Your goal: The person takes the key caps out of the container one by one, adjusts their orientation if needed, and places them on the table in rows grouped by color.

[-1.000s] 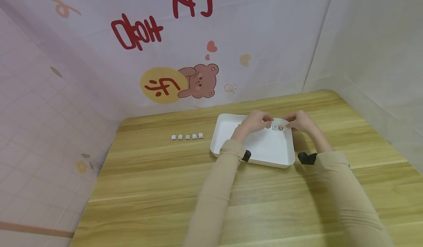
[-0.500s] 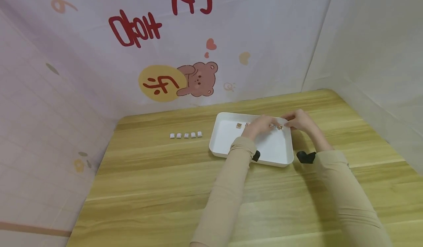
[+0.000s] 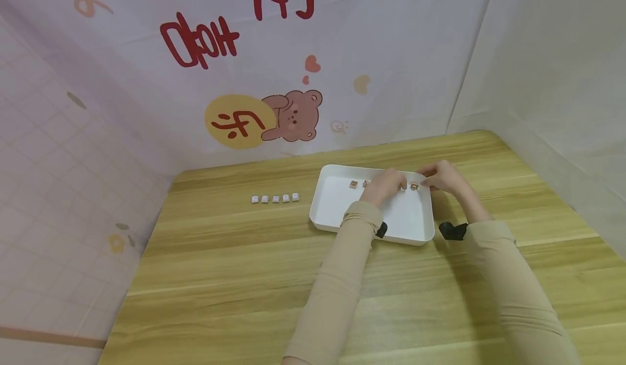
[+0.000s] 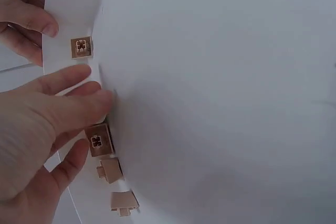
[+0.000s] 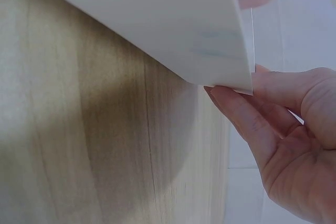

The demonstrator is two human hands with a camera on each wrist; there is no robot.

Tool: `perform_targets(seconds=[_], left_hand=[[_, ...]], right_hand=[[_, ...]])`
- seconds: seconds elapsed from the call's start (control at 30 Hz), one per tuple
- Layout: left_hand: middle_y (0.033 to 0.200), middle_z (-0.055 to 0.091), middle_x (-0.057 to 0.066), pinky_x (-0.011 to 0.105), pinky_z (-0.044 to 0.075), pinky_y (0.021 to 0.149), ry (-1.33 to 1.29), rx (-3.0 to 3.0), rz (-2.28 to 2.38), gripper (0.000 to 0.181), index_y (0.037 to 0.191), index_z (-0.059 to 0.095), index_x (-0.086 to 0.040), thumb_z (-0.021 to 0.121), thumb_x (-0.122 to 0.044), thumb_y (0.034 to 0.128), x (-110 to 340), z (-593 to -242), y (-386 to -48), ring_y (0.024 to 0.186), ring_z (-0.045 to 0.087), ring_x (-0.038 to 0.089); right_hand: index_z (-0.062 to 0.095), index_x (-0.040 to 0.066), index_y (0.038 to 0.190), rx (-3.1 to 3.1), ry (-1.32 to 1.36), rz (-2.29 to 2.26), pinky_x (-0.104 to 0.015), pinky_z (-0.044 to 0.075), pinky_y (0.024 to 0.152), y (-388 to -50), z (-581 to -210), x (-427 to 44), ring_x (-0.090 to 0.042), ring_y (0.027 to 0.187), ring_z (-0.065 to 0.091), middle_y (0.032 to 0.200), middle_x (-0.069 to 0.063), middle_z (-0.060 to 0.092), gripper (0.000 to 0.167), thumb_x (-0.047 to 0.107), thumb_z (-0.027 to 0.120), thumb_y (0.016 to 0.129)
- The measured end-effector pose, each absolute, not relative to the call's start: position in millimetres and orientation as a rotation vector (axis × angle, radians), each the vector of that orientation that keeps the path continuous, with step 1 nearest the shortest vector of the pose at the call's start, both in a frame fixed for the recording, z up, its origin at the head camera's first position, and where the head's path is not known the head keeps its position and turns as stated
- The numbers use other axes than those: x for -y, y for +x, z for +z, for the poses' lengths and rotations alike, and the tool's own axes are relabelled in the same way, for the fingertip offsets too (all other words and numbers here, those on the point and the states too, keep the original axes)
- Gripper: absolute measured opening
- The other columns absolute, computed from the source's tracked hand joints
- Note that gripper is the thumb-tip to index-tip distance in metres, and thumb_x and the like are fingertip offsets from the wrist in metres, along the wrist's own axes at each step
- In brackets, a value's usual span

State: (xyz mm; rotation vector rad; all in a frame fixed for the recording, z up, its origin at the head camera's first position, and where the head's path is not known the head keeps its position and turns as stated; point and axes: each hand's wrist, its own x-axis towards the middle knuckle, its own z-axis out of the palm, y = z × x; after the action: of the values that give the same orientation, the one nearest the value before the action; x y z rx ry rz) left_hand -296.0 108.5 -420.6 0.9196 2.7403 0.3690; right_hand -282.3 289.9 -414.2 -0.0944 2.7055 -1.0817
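Inside the white tray (image 3: 320, 202), my left hand (image 3: 386, 184) reaches along the far wall. Its thumb and fingertips curl together over a small pale keycap (image 4: 106, 117), which is mostly hidden by them. Toward the right corner lies an upturned keycap (image 4: 81, 47), its brown underside and cross socket showing. Below the left hand in the left wrist view are another upturned keycap (image 4: 98, 140), a tipped keycap (image 4: 109, 170) and a further keycap (image 4: 124, 202) on its side. My right hand (image 3: 444, 177) pinches the tray's far right corner between thumb and fingers.
Several white keycaps (image 3: 276, 199) stand in a row on the wooden table (image 3: 220, 278), left of the tray. A printed cloth backdrop (image 3: 391, 55) rises behind the table, and a pale sheet (image 3: 552, 71) hangs at its right.
My left hand reached right over the white keycap between two brown-sided ones, then drew back slightly left. That keycap is now covered by the hand. The right hand stays on the tray corner.
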Motion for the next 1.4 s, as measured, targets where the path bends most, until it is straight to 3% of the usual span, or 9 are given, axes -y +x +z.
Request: perform_targets(seconds=[0.37, 0.6, 0.83, 0.97, 1.4], left_hand=[[0.127, 0.063, -0.005, 0.018, 0.048, 0.092, 0.84, -2.759, 0.282, 0.033, 0.118, 0.067, -0.019, 0.058, -0.001, 0.0909, -104, -416, -296, 0.114, 0.058, 0.009], [0.124, 0.065, -0.002, 0.019, 0.046, 0.096, 0.865, -2.66, 0.511, 0.028, 0.117, 0.068, -0.013, 0.052, -0.005, 0.0961, -80, -405, -299, 0.118, 0.057, 0.012], [0.122, 0.062, 0.011, 0.016, 0.05, 0.079, 0.828, -2.501, 0.861, 0.028, 0.123, 0.061, -0.002, 0.053, -0.007, 0.0958, -49, -396, -303, 0.108, 0.062, 0.019], [0.12, 0.061, 0.011, 0.021, 0.052, 0.079, 0.804, -2.515, 0.956, 0.031, 0.122, 0.059, -0.002, 0.06, -0.007, 0.0919, -32, -392, -301, 0.108, 0.061, 0.021], [0.121, 0.064, 0.013, 0.023, 0.053, 0.088, 0.847, -2.584, 1.147, 0.028, 0.118, 0.063, 0.0, 0.059, 0.001, 0.0904, 16, -396, -296, 0.109, 0.064, 0.025]], right_hand=[[0.055, -0.012, 0.124, -2.704, -0.098, -1.081, -0.032, 0.059, 0.073, -282, -413, -289, -0.028, 0.091, 0.068, 0.123, -0.034, 0.056, 0.04, 0.002, 0.061, 0.087], [0.055, -0.012, 0.124, -2.711, -0.094, -1.078, -0.032, 0.059, 0.072, -283, -415, -289, -0.023, 0.088, 0.068, 0.123, -0.035, 0.056, 0.04, 0.001, 0.061, 0.087], [0.054, -0.012, 0.125, -2.711, -0.098, -1.079, -0.031, 0.059, 0.071, -284, -415, -290, -0.024, 0.086, 0.069, 0.122, -0.035, 0.055, 0.042, 0.001, 0.062, 0.086], [0.055, -0.012, 0.124, -2.718, -0.093, -1.07, -0.032, 0.059, 0.072, -284, -416, -289, -0.026, 0.088, 0.069, 0.122, -0.035, 0.056, 0.04, 0.001, 0.062, 0.086], [0.054, -0.012, 0.125, -2.708, -0.093, -1.078, -0.031, 0.059, 0.072, -285, -416, -290, -0.03, 0.092, 0.068, 0.123, -0.035, 0.055, 0.04, 0.001, 0.061, 0.087]])
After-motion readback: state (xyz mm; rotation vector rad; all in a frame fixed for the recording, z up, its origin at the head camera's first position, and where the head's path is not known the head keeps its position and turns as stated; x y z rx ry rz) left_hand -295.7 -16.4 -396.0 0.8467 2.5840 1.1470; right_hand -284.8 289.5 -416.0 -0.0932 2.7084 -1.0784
